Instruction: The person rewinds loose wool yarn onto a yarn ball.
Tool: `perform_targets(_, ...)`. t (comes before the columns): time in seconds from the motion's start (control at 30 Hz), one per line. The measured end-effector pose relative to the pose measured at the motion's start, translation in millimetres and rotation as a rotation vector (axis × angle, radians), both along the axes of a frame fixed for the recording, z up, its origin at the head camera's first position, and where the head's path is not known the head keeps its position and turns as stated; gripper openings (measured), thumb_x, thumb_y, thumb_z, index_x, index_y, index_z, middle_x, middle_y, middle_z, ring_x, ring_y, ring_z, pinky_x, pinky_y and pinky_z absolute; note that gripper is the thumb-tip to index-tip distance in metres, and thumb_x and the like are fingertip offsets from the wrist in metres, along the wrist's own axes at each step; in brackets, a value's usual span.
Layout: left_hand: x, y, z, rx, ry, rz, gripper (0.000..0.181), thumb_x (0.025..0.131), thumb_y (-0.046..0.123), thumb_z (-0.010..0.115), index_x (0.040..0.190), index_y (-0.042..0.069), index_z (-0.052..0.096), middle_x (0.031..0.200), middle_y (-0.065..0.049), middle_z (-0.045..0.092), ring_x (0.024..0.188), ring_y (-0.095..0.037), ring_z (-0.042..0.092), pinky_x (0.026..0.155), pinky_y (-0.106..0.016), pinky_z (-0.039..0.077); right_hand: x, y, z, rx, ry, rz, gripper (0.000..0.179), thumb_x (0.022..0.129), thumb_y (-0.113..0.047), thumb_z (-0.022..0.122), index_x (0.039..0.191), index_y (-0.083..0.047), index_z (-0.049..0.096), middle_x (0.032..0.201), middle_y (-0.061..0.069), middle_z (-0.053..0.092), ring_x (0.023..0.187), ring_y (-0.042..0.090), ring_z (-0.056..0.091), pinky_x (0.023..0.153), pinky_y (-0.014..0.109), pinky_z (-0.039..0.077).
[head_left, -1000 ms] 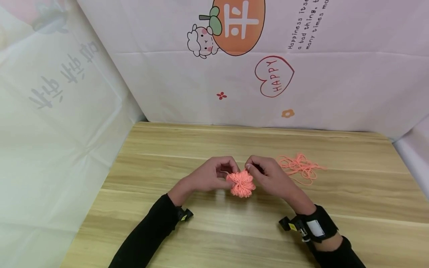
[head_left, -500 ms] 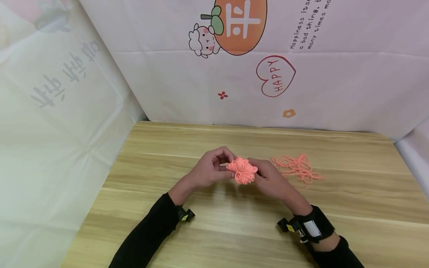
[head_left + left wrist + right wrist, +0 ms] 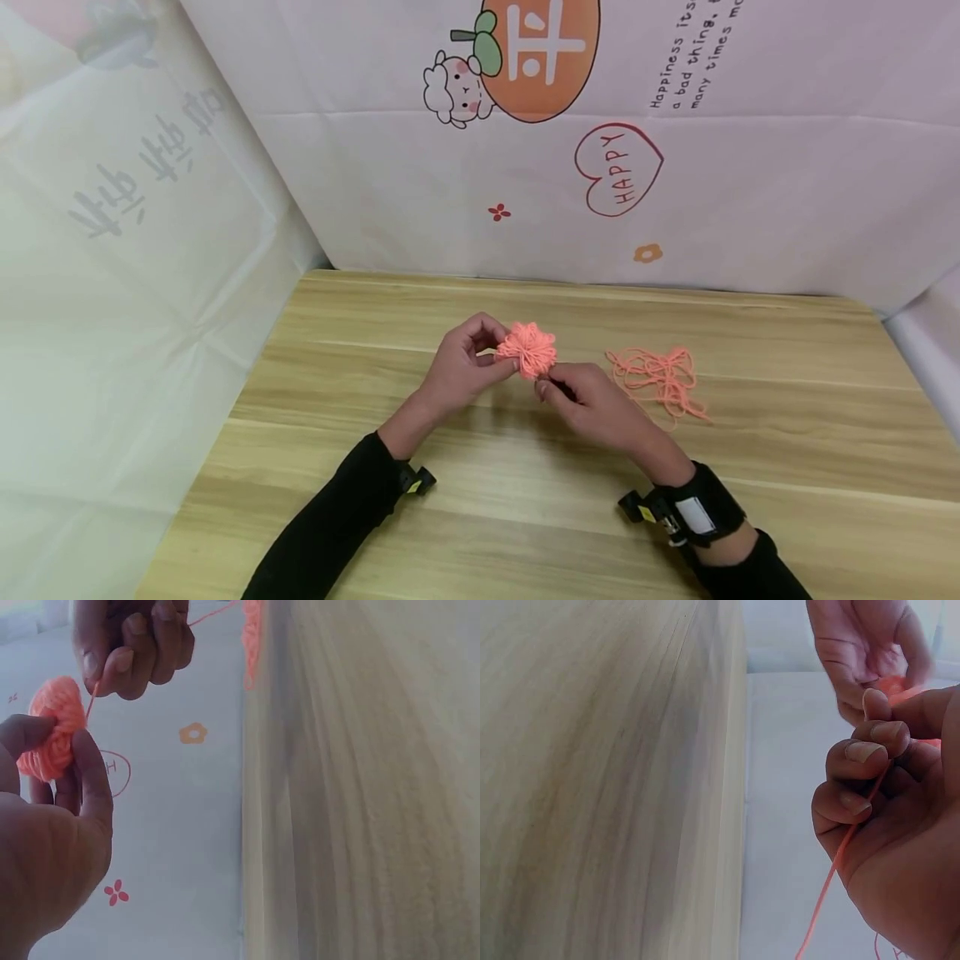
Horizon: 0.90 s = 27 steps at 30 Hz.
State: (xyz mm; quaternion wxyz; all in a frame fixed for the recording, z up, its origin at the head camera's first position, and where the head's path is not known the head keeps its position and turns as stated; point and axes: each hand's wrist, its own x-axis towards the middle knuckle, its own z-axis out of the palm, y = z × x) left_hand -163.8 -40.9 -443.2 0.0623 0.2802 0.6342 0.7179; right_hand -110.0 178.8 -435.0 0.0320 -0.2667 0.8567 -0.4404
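A coral-pink bundle of looped yarn [image 3: 529,350], round like a flower, is pinched between the thumb and fingers of my left hand [image 3: 461,367]. In the left wrist view the yarn bundle [image 3: 56,727] shows wound strands, with the left thumb on one side and fingers on the other. My right hand [image 3: 600,407] is just right of it, pinching a yarn strand [image 3: 93,703] that leads off the bundle. From the curled right fingers the same strand [image 3: 826,883] trails out below in the right wrist view.
On the wooden table [image 3: 450,517], right of the hands, lies a loose tangle of coral yarn [image 3: 663,375]. A white printed cloth [image 3: 390,192] rises behind the table, and another pale cloth [image 3: 150,333] hangs along the left side.
The yarn bundle and left hand have risen away from the body, and the bundle has turned. My right hand went behind the bundle, then to its near right side. The loose yarn shifted slightly.
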Motion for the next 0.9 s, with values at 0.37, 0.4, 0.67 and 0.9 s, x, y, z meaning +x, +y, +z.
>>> perform_targets(0.37, -2.4, 3.2, -14.4, -0.185, 0.055, 0.15, 0.025, 0.08, 0.005, 0.075, 0.094, 0.012, 0.055, 0.099, -0.005, 0.058, 0.09, -0.019, 0.059, 0.07, -0.036, 0.056, -4.9, 5, -10.7, 0.001, 0.039, 0.032, 0.027, 0.105, -0.025, 0.046, 0.08, -0.024, 0.056, 0.061, -0.004, 0.043, 0.05, 0.011, 0.04, 0.049, 0.025, 0.036)
perform_targets(0.4, -2.1, 3.4, -14.7, -0.209, 0.062, 0.151, 0.025, 0.08, 0.005, 0.075, 0.094, 0.013, 0.056, 0.098, -0.004, 0.058, 0.089, -0.018, 0.059, 0.07, -0.036, 0.056, -4.8, 5, -10.1, 0.004, 0.042, 0.028, 0.027, 0.105, -0.026, 0.045, 0.08, -0.025, 0.056, 0.061, -0.004, 0.043, 0.05, 0.011, 0.04, 0.049, 0.025, 0.036)
perform_targets(0.67, 0.1, 3.7, -15.9, -0.402, 0.168, 0.072, 0.027, 0.077, 0.004, 0.073, 0.093, 0.017, 0.055, 0.092, 0.004, 0.06, 0.088, -0.011, 0.059, 0.075, -0.035, 0.053, -2.6, 8, -4.8, -0.011, 0.046, 0.014, 0.024, 0.105, -0.027, 0.045, 0.087, -0.027, 0.061, 0.061, -0.004, 0.045, 0.05, 0.01, 0.039, 0.048, 0.025, 0.037)
perform_targets(0.9, 0.2, 5.0, -17.5, -0.462, 0.216, -0.018, 0.028, 0.075, 0.006, 0.072, 0.092, 0.02, 0.056, 0.091, 0.006, 0.059, 0.084, -0.01, 0.057, 0.07, -0.031, 0.053, -2.9, 10, -1.8, -0.052, 0.059, -0.015, 0.026, 0.105, -0.026, 0.045, 0.089, -0.02, 0.064, 0.06, -0.005, 0.044, 0.048, 0.01, 0.037, 0.047, 0.025, 0.034)
